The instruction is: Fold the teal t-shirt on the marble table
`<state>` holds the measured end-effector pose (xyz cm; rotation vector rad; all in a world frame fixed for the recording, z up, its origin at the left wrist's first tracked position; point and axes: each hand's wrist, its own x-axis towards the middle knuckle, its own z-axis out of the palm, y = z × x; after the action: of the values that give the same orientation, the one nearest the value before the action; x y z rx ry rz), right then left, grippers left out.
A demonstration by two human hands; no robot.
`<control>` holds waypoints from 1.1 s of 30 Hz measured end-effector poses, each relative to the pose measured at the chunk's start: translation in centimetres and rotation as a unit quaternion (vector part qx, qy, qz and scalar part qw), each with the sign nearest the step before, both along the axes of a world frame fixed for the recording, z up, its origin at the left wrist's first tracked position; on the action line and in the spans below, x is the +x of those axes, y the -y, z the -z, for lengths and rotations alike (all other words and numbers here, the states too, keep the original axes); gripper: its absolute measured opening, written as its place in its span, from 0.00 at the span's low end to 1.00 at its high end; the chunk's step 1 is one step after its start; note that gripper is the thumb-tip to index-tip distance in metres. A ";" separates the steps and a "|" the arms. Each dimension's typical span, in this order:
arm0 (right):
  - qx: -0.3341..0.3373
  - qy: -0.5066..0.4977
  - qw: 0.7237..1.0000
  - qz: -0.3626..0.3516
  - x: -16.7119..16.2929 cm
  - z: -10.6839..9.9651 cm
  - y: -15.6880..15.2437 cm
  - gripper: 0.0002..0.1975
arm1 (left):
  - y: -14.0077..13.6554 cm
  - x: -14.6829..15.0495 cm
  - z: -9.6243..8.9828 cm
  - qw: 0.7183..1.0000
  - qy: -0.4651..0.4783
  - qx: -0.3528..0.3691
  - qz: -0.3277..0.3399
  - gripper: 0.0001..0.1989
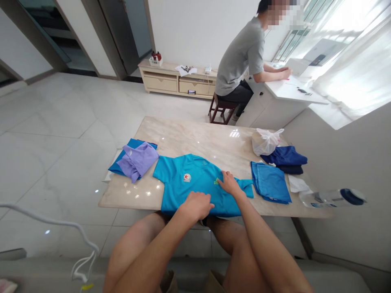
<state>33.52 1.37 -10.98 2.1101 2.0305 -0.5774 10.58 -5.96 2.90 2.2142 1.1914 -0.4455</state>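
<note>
A turquoise short-sleeved T-shirt (180,195) lies spread on the marble-patterned table, with a round badge print and a small green print on its front. Its lower end reaches the table's near edge, by my knees. Over the lower middle of the shirt is my left hand (198,204), its fingers curled down and partly hidden, so whether cloth is inside them does not show. My right hand (229,183) rests on the shirt beside the green print, thumb and fingers apart, near the sleeve on the right.
Purple cloth (139,158) lies on blue cloth at the table's left end. To the right are a folded blue garment (270,182), dark blue clothes (285,158), a plastic bag (265,141) and a clear bottle (330,198). Beyond, a person (241,53) sits at a white desk.
</note>
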 end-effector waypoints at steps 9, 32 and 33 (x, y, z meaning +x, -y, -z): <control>-0.040 0.021 0.998 0.045 -2.1 -1.8 -0.7 0.18 | 0.0 -1.4 1.8 0.998 -0.032 0.049 -0.035 0.22; -0.197 -0.009 0.971 -0.136 -3.7 -2.3 0.4 0.19 | -1.3 -3.4 2.7 0.997 -0.044 0.043 -0.037 0.21; -0.169 -0.016 0.976 -0.134 -4.0 -2.3 0.4 0.20 | -1.6 -3.9 2.9 0.997 -0.051 0.041 -0.045 0.21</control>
<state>29.51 0.97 -8.65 1.6140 2.0162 -0.8443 6.72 -4.39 -0.02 2.2185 1.3809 -0.4858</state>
